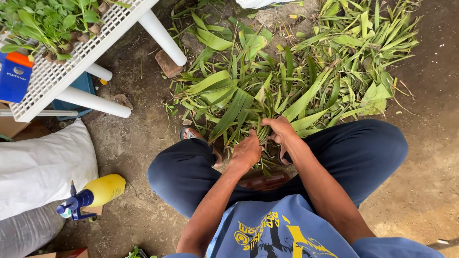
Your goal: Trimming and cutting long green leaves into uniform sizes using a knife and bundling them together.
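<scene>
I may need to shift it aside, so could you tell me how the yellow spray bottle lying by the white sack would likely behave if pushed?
The yellow spray bottle lies on its side on the dirt and looks rounded, so it would probably roll. Its blue pump head sticks out, so it would likely swing around rather than travel straight. It seems to be light plastic; how full it is cannot be seen.

A yellow spray bottle (98,192) lies near a white sack (40,165), below a white lattice table (57,71).
</scene>
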